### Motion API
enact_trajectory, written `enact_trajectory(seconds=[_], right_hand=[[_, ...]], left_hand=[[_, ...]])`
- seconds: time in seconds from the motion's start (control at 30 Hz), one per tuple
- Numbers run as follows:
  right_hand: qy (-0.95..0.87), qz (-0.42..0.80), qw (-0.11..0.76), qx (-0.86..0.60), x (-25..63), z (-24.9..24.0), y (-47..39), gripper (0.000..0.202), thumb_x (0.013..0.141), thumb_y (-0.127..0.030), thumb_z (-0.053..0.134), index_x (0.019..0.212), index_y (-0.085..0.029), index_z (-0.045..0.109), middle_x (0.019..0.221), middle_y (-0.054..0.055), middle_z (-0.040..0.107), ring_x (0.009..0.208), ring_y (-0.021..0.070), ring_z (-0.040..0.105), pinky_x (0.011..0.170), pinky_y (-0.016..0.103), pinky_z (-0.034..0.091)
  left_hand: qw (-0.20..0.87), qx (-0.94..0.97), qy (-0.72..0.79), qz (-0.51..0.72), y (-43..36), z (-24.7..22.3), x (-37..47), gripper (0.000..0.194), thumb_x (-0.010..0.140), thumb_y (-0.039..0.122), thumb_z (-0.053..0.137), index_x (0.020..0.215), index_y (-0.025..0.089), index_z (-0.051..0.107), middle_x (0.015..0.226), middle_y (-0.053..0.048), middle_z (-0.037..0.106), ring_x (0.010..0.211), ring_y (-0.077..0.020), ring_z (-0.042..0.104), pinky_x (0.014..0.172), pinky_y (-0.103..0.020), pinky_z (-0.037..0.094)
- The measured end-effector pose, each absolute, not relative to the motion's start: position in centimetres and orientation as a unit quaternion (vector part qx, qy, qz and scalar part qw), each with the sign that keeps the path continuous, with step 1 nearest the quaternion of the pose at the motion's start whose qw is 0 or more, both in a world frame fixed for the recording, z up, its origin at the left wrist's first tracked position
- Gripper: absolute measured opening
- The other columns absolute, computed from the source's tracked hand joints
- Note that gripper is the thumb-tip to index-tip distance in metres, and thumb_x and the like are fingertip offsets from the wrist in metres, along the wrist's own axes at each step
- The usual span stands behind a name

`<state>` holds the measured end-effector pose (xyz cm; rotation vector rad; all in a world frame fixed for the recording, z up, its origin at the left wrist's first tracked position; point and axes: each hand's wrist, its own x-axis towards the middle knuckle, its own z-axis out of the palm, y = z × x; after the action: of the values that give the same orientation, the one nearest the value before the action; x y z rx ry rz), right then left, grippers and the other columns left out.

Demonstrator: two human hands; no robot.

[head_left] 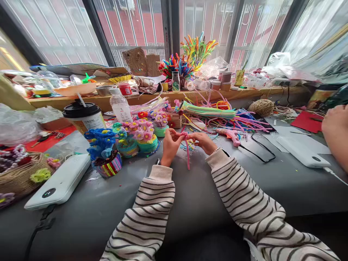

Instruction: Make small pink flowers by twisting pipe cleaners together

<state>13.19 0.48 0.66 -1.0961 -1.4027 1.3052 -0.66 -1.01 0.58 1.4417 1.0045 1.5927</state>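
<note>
Between both hands, above the dark tabletop, is a pink pipe cleaner, bunched into small loops at its top with a straight tail hanging down. My left hand pinches the bunched part from the left, thumb and fingers closed. From the other side, the fingertips of my right hand are closed on the same bunch. Just left of my left hand stand little pots of pipe-cleaner flowers, with pink flowers and blue ones. A pink hot glue gun lies beyond my right hand.
Bundled pipe cleaners lie behind the hands. On the left are a lidded cup, a plastic bottle and a white power bank. Another power bank and a person's arm are at right. A twine ball sits behind.
</note>
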Motion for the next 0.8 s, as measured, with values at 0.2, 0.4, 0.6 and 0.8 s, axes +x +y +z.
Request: enact_trajectory(seconds=[0.2,0.4,0.6,0.8], right_hand=[[-0.735,0.12,0.517,-0.422,13.43,0.51,0.28,0.019,0.069,-0.028,0.052,0.082,-0.017,0.06,0.077,0.003,0.047,0.062,0.0096,0.042,0.059,0.024,0.039],[-0.813,-0.075,0.443,-0.37,13.23,0.02,0.08,0.017,0.078,-0.026,0.046,0.086,-0.021,0.059,0.082,0.004,0.047,0.071,0.012,0.044,0.065,0.024,0.039],[-0.822,-0.204,0.376,-0.375,13.28,0.27,-0.23,0.023,0.083,-0.028,0.038,0.084,-0.021,0.06,0.078,0.005,0.051,0.072,0.0131,0.043,0.062,0.024,0.036],[-0.82,-0.219,0.37,-0.378,12.86,0.26,-0.24,0.025,0.083,-0.028,0.037,0.085,-0.018,0.06,0.079,0.007,0.052,0.074,0.0148,0.044,0.067,0.026,0.037]], left_hand=[[0.434,0.512,0.388,0.632,-0.05,-0.03,-1.03,0.042,0.053,0.028,0.067,0.076,0.019,0.033,0.059,0.004,0.055,0.058,-0.0133,0.059,0.061,-0.03,0.047],[0.444,0.51,0.396,0.621,0.05,-0.22,-1.1,0.043,0.053,0.028,0.067,0.078,0.018,0.035,0.056,0.004,0.055,0.053,-0.0121,0.058,0.055,-0.026,0.047],[0.45,0.506,0.401,0.618,0.1,-0.3,-1.09,0.042,0.053,0.028,0.067,0.079,0.017,0.035,0.055,0.004,0.055,0.052,-0.0116,0.057,0.054,-0.027,0.048],[0.421,0.522,0.394,0.628,0.05,-0.33,-1.07,0.04,0.055,0.026,0.065,0.076,0.019,0.032,0.058,0.005,0.054,0.054,-0.0118,0.058,0.057,-0.026,0.047]])
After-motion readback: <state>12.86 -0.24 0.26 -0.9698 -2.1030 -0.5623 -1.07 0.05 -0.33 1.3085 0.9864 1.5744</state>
